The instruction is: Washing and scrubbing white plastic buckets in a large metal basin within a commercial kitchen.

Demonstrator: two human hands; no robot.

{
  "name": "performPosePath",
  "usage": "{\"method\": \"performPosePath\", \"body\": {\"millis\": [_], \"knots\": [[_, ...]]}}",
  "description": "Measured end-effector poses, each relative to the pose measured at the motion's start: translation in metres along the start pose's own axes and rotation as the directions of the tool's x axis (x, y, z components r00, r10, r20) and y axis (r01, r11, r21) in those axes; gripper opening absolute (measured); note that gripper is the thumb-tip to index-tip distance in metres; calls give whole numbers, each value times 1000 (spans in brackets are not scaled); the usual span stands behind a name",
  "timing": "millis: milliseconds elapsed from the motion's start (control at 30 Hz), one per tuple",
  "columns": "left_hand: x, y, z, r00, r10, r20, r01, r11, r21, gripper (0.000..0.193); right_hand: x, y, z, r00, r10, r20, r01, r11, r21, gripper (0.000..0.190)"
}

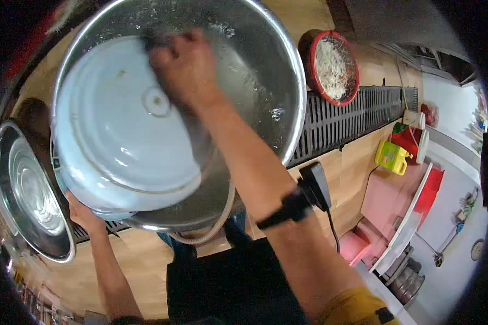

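Note:
A large round metal basin (268, 81) holds water in front of me. A pale blue bowl-like vessel (126, 122) is tilted inside it, its underside with a small round centre mark facing me. My left hand (85, 213) grips the vessel's rim at the lower left. Against the vessel's upper right side, my right hand (185, 61) is closed around a dark scrubbing pad (150, 40), blurred, whose exact kind I cannot tell. A black device is strapped to my right wrist. A beige hose (225, 215) runs over the basin's near side.
At the left leans a shallow metal basin (32, 191). A red basket (335, 69) of pale shreds stands beside a black floor grate (349, 118). Farther right are a yellow jug (392, 157), a red container (406, 140) and a pink tub (354, 245) on the wood-look floor.

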State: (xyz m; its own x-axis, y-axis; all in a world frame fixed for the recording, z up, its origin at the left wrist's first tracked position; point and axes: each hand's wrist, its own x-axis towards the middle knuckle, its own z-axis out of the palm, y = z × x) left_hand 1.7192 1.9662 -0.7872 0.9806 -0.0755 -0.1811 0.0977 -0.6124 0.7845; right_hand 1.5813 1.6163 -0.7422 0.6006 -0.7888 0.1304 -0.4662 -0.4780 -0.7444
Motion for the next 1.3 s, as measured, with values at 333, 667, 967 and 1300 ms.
{"method": "performPosePath", "body": {"millis": [333,667,967,1300], "knots": [[15,14,-21,974,-102,-202,123,988,94,53,-167,-78,-50,972,116,205,-165,956,242,46],[-10,35,-4,977,-28,-212,46,996,82,46,-66,113,8,816,490,306,-520,854,18,36],[-60,92,6,994,-49,-100,30,983,-182,36,-219,193,-25,746,643,175,-547,741,-390,37],[-94,127,5,852,107,513,-65,993,-99,37,-162,-68,-64,971,214,103,-231,951,203,40]]}}
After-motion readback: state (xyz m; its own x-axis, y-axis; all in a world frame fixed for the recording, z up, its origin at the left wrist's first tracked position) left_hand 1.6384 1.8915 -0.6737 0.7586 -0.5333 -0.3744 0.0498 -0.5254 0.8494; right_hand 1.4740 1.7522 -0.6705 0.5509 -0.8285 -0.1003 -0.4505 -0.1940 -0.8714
